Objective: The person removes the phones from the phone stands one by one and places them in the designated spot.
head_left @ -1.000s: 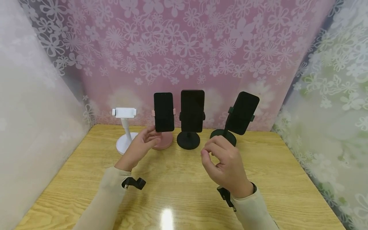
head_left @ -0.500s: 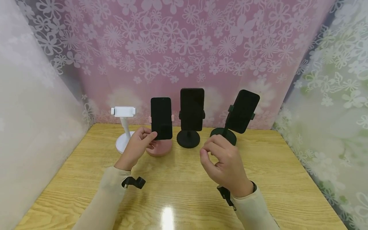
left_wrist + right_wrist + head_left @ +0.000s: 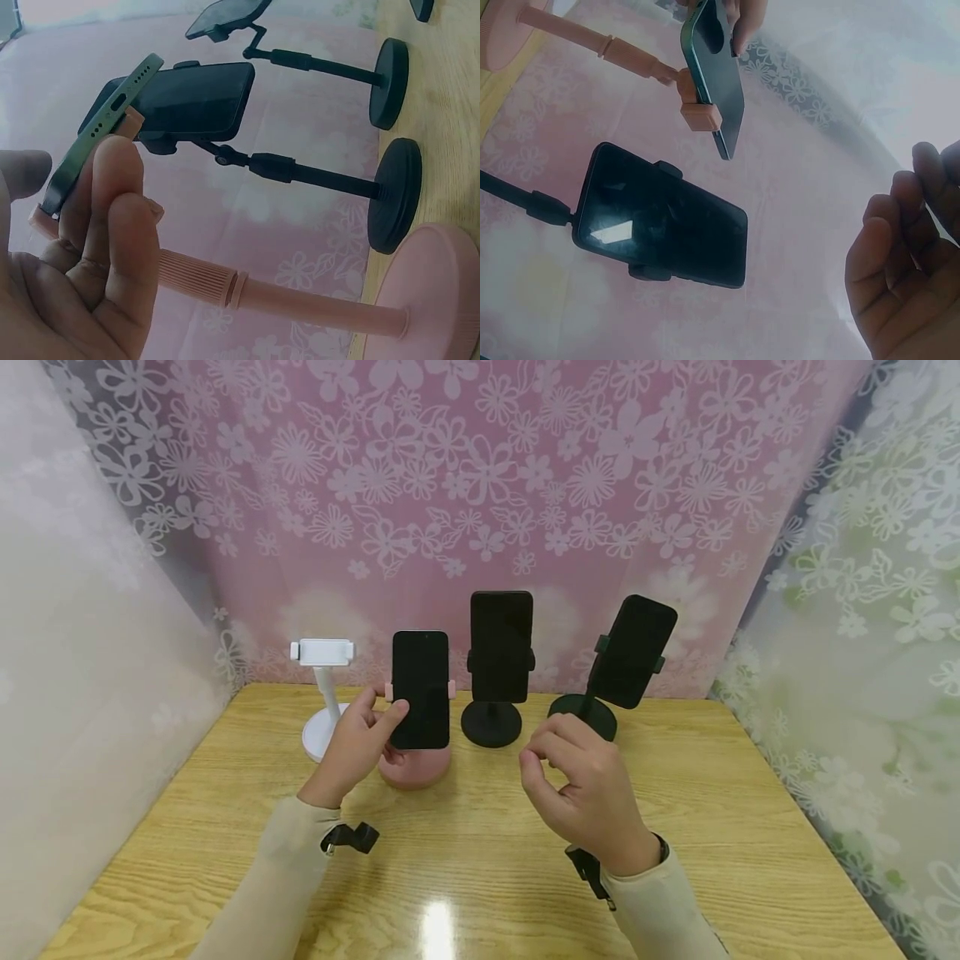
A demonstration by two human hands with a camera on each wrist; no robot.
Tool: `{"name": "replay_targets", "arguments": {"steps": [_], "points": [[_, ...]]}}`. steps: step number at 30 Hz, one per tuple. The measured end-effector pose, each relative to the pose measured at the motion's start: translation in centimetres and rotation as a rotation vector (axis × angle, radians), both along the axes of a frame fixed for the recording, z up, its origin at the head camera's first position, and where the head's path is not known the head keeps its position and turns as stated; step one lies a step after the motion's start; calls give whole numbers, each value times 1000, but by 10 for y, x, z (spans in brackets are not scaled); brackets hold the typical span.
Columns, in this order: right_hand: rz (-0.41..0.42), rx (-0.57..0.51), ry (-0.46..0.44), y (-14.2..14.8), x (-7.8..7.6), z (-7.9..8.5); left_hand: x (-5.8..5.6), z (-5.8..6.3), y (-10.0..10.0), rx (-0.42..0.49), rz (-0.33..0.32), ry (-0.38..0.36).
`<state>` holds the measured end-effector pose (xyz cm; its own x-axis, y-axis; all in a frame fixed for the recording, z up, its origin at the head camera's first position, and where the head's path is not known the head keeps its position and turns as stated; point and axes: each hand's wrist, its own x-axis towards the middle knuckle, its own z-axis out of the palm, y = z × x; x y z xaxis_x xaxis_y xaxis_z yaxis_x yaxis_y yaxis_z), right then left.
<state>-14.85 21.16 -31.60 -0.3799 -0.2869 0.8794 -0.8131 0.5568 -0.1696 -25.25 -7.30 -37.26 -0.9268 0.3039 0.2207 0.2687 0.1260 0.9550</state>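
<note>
My left hand grips a dark smartphone by its left edge, the thumb over the screen and the fingers behind. That phone sits upright in the clamp of a pink phone stand. In the left wrist view, the curled fingers lie against the phone's back near the pink clamp; the stand's ribbed pole runs down to its round base. My right hand hovers above the table with loosely bent fingers and holds nothing. Nearest to it is a dark green phone stand.
A white phone stand with a bare clamp stands at the left. To the right of the pink one, a black stand bears an upright phone. The green stand's phone leans right. A floral curtain hangs behind the table.
The pink stand with its phone has slid toward me and slightly left. My left hand's thumb has come onto the phone's screen. The right hand stays in about the same place.
</note>
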Motion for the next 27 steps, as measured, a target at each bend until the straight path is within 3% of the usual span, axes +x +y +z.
{"name": "replay_targets", "arguments": {"steps": [5, 11, 16, 27], "points": [[-2, 7, -8, -1, 1, 0, 0, 1, -1, 25, -19, 12], [1, 6, -5, -2, 0, -1, 0, 1, -2, 0, 15, 27], [0, 15, -21, -2, 0, -2, 0, 2, -4, 51, 0, 48], [7, 28, -45, -4, 0, -4, 6, 8, -7, 1, 21, 57]]}}
